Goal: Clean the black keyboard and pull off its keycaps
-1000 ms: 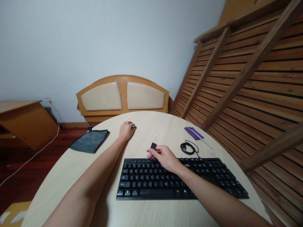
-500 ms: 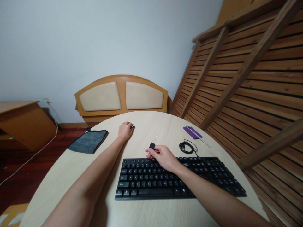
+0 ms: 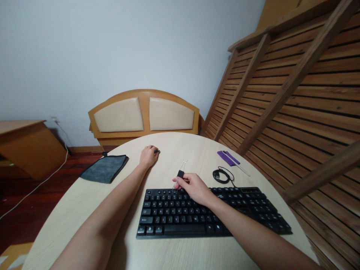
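Tabletop (image 3: pixel 70 213), near edge: keyboard (image 3: pixel 184 229), no keys (image 3: pixel 168 211) visibly missing.
Right hand (image 3: pixel 194 186) pinches puller (image 3: pixel 180 173); left hand (image 3: pixel 148 154), toward far edge, clasps black piece (image 3: pixel 157 152).

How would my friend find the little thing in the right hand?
Find the pale, curved table, then the long black keyboard on it. At the keyboard's far edge, the right hand holds a small tool. Unlike the coiled cable nearby, it has a black block and thin wire prongs.

We cannot identify the small dark object (image 3: pixel 157 152) partly covered by our left hand (image 3: pixel 148 155); our bare right forearm (image 3: pixel 247 228) hides part of the black rectangular plastic keyboard (image 3: pixel 184 228).
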{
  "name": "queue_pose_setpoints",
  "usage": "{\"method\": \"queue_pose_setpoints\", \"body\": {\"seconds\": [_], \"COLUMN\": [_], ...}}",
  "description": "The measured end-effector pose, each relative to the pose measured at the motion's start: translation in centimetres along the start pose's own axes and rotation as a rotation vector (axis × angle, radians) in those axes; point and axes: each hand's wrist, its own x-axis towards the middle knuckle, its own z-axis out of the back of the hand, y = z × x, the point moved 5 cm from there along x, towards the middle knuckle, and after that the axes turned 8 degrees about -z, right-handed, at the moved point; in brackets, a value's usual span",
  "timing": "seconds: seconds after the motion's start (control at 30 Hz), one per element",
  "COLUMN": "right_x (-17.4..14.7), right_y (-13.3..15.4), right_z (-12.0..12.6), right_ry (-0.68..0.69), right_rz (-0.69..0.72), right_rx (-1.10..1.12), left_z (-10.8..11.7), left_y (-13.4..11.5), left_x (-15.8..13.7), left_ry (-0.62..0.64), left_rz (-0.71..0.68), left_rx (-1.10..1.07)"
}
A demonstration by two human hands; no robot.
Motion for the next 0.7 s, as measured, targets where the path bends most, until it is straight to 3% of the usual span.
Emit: {"method": "queue_pose_setpoints", "body": {"seconds": [0.4,0.57,0.7], "right_x": [0.0,0.3,0.5], "right_y": [0.0,-0.2,0.0], "right_z": [0.0,0.1,1.0], "right_ry": [-0.002,-0.026,-0.044], "right_rz": [0.006,-0.005,-0.016], "right_rx": [-0.004,0.016,0.017], "left_z": [0.6,2.2,3.4], "left_y": [-0.4,-2.9,-6.1], "left_x": [-0.3,-1.2,-3.6], "left_ry": [-0.029,-0.040,0.016], "left_rz": [0.005,-0.009,0.013], "left_rx": [-0.099,-0.219,-0.332]}}
